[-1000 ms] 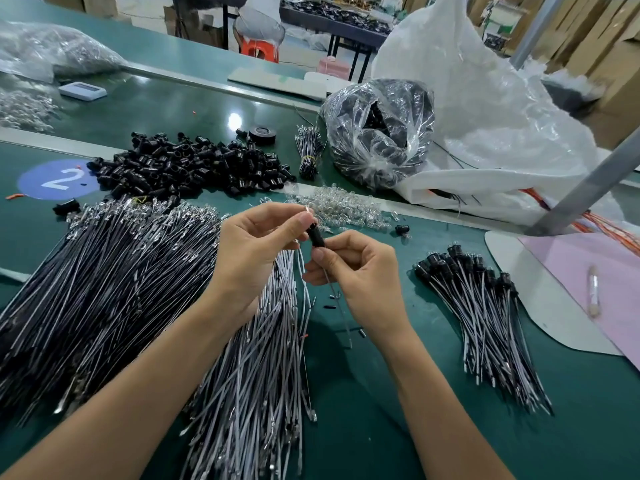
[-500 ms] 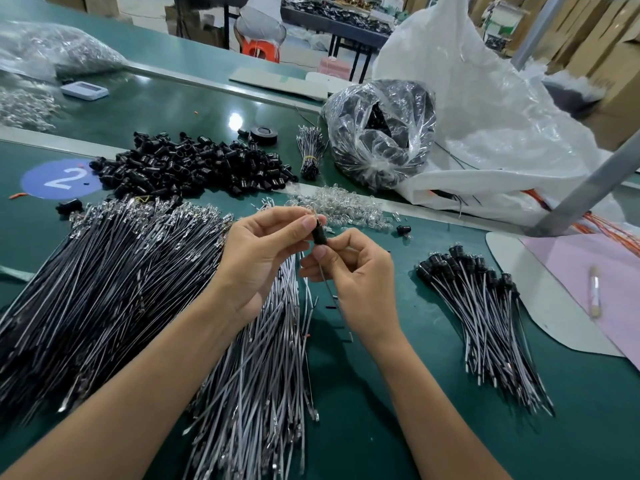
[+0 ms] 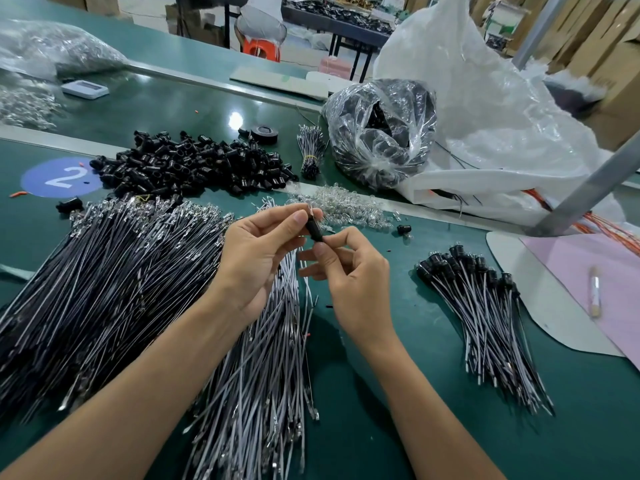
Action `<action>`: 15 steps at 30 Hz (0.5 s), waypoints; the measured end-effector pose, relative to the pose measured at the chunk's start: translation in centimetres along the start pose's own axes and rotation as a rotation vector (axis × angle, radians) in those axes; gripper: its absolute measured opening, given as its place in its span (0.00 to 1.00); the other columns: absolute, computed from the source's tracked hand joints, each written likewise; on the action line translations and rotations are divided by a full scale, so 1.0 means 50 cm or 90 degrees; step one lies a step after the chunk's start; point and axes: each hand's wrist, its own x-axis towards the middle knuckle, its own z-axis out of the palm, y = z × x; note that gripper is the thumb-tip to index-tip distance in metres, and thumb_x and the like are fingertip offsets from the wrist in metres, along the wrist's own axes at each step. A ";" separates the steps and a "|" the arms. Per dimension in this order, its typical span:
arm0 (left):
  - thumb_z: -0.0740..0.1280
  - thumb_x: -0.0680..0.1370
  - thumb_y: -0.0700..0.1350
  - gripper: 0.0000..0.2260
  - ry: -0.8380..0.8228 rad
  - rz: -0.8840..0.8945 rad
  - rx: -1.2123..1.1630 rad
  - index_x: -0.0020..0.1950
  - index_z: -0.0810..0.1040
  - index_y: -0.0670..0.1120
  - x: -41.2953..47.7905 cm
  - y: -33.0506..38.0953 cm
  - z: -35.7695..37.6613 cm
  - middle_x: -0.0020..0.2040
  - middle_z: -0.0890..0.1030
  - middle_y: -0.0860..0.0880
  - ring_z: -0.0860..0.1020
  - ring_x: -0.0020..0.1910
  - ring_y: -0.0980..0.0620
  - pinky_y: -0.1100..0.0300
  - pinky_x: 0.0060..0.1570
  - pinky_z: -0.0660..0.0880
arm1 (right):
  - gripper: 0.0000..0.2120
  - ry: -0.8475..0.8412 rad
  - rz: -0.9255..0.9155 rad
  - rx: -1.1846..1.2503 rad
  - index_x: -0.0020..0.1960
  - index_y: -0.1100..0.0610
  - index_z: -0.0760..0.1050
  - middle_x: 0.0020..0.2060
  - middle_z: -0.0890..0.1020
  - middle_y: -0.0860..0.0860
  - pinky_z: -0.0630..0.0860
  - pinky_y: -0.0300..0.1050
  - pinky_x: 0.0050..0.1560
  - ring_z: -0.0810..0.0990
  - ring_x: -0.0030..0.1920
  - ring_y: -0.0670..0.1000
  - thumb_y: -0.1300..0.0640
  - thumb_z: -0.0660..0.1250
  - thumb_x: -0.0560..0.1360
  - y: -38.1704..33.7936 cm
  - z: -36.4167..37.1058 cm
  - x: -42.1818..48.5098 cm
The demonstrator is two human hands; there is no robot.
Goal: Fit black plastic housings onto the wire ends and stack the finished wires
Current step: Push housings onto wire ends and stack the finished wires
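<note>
Head view: your left hand (image 3: 256, 258) pinches the black housing (image 3: 313, 230) between thumb and forefinger. Your right hand (image 3: 349, 282) pinches just under it, fingertips curled onto the housing's lower end, where the wire (image 3: 307, 289) feeds in. The housing sits above both palms, right at the fingertips, tilted. The wire trails down between your wrists over the unfitted wires (image 3: 104, 289). Push straight along the housing axis, grip the wire close to the entry so it can't buckle, and don't twist. The top end is small and glinting, so I can't tell if it's fully seated; check by feel. Once it's seated, it goes on the finished stack (image 3: 485, 306) to your right, caps aligned. The spare housings (image 3: 194, 164) lie ahead on the left.
</note>
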 end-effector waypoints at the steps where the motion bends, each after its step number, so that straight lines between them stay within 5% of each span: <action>1: 0.71 0.68 0.41 0.07 0.005 0.000 -0.002 0.44 0.85 0.44 0.000 0.000 0.000 0.45 0.86 0.45 0.84 0.44 0.54 0.66 0.44 0.79 | 0.10 0.005 -0.007 -0.012 0.41 0.53 0.71 0.37 0.86 0.50 0.83 0.51 0.38 0.85 0.34 0.48 0.62 0.67 0.79 0.001 0.001 0.000; 8: 0.71 0.69 0.41 0.07 0.004 -0.006 0.002 0.44 0.85 0.44 -0.001 0.002 -0.003 0.45 0.86 0.46 0.83 0.44 0.55 0.67 0.43 0.79 | 0.10 -0.008 -0.024 -0.047 0.41 0.52 0.71 0.37 0.85 0.48 0.81 0.42 0.38 0.85 0.34 0.46 0.62 0.66 0.79 0.004 0.000 0.000; 15: 0.72 0.68 0.41 0.07 -0.015 -0.013 0.008 0.45 0.86 0.44 0.001 0.002 -0.007 0.47 0.86 0.46 0.83 0.45 0.55 0.66 0.43 0.78 | 0.11 -0.009 -0.038 -0.084 0.40 0.52 0.70 0.37 0.85 0.49 0.82 0.53 0.38 0.84 0.34 0.46 0.63 0.65 0.79 0.003 -0.002 0.001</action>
